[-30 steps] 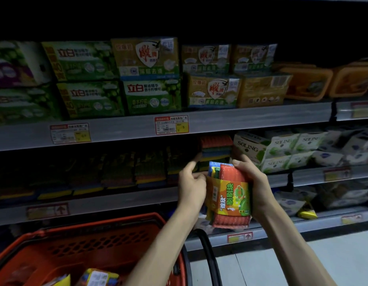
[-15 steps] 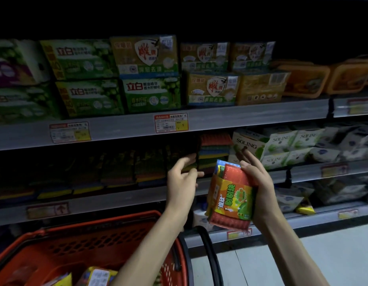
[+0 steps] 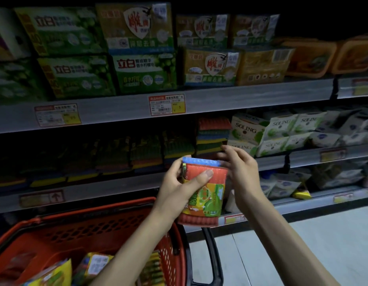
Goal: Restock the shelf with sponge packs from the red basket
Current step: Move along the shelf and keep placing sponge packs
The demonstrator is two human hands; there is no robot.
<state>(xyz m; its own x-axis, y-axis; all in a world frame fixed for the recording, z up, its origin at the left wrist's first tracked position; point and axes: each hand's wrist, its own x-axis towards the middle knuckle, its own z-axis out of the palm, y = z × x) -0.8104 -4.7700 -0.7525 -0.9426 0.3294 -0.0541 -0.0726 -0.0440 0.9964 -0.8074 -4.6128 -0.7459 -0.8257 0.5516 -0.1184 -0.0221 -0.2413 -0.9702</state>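
Observation:
My left hand [image 3: 179, 186] grips a sponge pack [image 3: 205, 195] with a red front sponge, a blue one behind and a green-orange label, held upright in front of the middle shelf [image 3: 117, 186]. My right hand [image 3: 241, 170] is just right of the pack with fingers spread and relaxed, off the pack or barely touching its edge. Behind the hands a stack of coloured sponge packs [image 3: 214, 135] stands on that shelf. The red basket [image 3: 96, 230] sits at lower left with more packs [image 3: 92, 265] inside.
Green and yellow soap boxes [image 3: 141, 71] fill the upper shelf. White Soling packets [image 3: 278, 131] lie right of the sponges. Dark rows of sponge packs [image 3: 117, 153] fill the middle shelf to the left. A black basket handle [image 3: 212, 248] hangs over pale floor.
The pack has passed from my right hand to my left hand. My right hand has let go and opened beside it. The view has moved closer to the shelf.

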